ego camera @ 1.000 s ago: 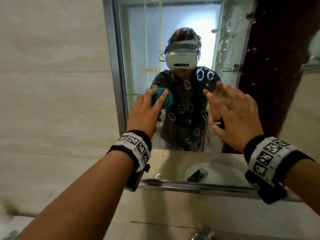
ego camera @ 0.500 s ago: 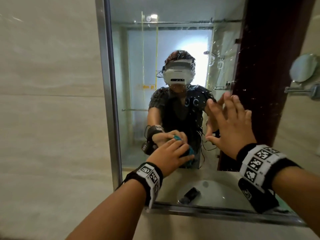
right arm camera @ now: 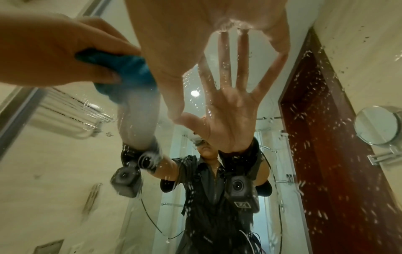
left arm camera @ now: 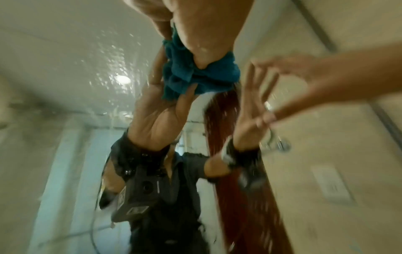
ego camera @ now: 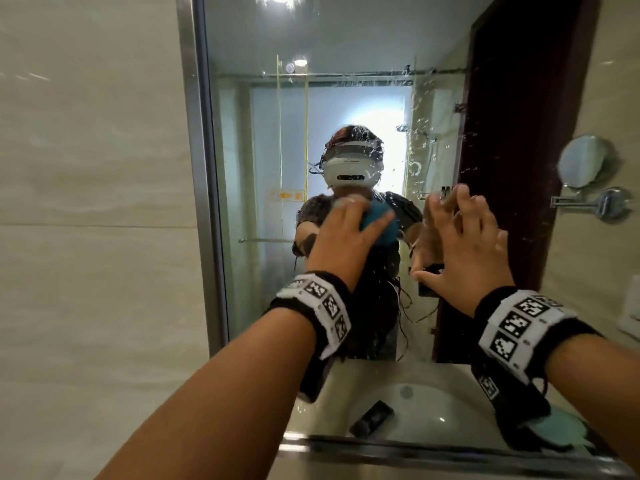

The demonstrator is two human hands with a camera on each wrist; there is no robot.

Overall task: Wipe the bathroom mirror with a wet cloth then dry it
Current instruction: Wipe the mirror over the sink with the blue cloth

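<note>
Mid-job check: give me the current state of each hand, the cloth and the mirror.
Left hand: grips the teal cloth, pressing it on the glass.
Right hand: fingers spread, fingertips on the glass.
Teal cloth: bunched against the mirror.
Mirror: wet, droplets on the right.

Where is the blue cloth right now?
The blue cloth is in the left hand, pressed on the mirror near its middle, just left of the open right hand.
</note>
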